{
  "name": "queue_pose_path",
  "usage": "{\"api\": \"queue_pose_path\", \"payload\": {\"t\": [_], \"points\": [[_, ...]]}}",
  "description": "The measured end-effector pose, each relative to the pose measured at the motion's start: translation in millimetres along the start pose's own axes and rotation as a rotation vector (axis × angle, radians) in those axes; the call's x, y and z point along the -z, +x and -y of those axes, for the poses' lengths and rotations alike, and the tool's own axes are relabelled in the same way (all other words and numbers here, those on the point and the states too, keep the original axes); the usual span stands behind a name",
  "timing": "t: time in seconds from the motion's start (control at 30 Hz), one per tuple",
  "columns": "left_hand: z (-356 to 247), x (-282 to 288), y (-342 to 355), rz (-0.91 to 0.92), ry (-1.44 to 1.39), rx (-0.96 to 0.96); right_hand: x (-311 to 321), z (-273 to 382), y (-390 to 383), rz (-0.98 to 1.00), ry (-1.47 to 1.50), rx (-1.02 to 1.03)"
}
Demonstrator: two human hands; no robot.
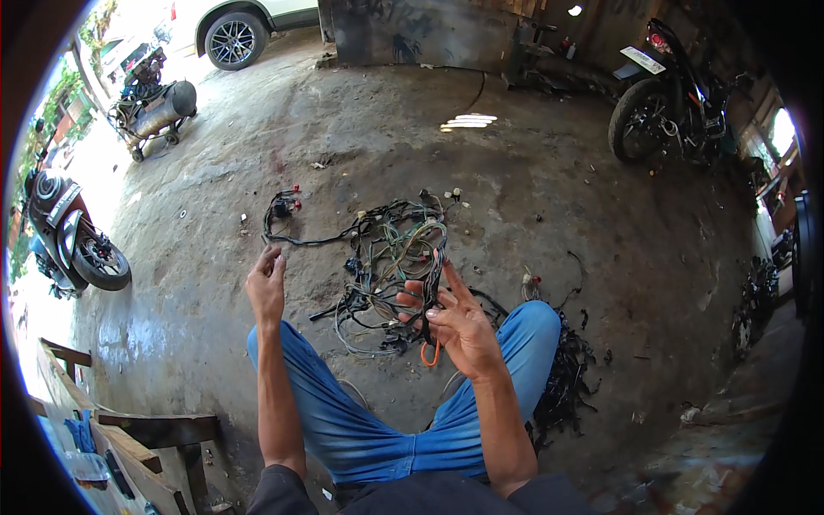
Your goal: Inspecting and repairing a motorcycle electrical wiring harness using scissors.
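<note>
My right hand holds a dark taped bundle of wires under its thumb, with some fingers spread behind it. An orange loop hangs below that hand. My left hand is raised left of the tangle, thumb and forefinger together; whether anything is between them is unclear. A tangled harness of black, green and pale wires lies on the concrete, with small red and white connectors at its ends. A heap of black scraps lies beside my right knee.
A motorcycle stands at the back right and another at the left. An air compressor and a white car are at the back left. Wooden boards are by my lower left, dark parts along the right edge.
</note>
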State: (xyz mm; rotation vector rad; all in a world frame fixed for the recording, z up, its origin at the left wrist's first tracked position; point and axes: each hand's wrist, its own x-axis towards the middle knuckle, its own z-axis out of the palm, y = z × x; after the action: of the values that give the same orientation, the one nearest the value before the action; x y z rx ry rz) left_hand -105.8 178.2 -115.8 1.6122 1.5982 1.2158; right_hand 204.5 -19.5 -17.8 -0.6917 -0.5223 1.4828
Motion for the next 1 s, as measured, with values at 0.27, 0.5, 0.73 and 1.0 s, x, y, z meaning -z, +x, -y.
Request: {"api": "queue_pose_path", "payload": {"t": [0.27,0.5,0.73,1.0], "points": [[-26.7,-0.9,-4.0,-0.186,-0.055,0.016,-4.4,-4.6,5.9,-0.018,-0.117,-0.011],[-2.3,-7.7,1.7,-0.169,-0.118,-0.184,-9.6,-1.9,7.7,-0.02,-0.092,-0.005],[-5.4,-4.6,0.4,-0.022,-0.168,0.04,-10.3,-10.0,10.4,-0.05,-0.219,0.039],[-30.1,-30.8,-25.9,0.202,0.015,-0.162,-4.6,-27.7,16.6,-0.081,-0.563,0.051]]}}
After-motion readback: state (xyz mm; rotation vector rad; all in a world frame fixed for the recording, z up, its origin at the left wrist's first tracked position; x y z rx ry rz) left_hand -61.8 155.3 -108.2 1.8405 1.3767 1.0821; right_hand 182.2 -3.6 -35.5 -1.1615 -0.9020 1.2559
